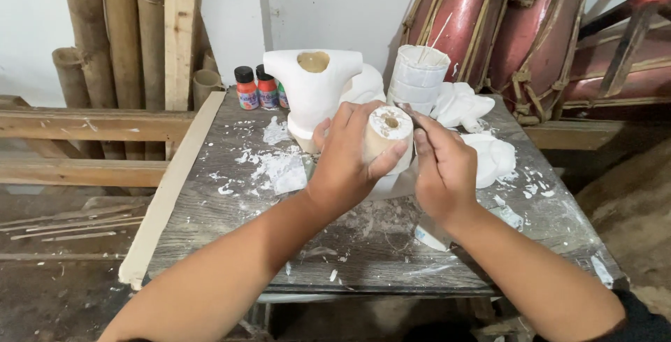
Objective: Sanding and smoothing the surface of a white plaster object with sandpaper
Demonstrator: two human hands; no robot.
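Left hand grips chalky plaster cylinder | right hand alongside

paint bottles | table's far edge | black caps (orange, red, green)

The left hand covers most of the cylinder, so only its hollowed top end shows. Whatever the right hand pinches is hidden inside its fingers. The white pieces behind the hands are partly blocked. The third paint bottle sits mostly behind the torso mould. The drums are cut off by the top edge.
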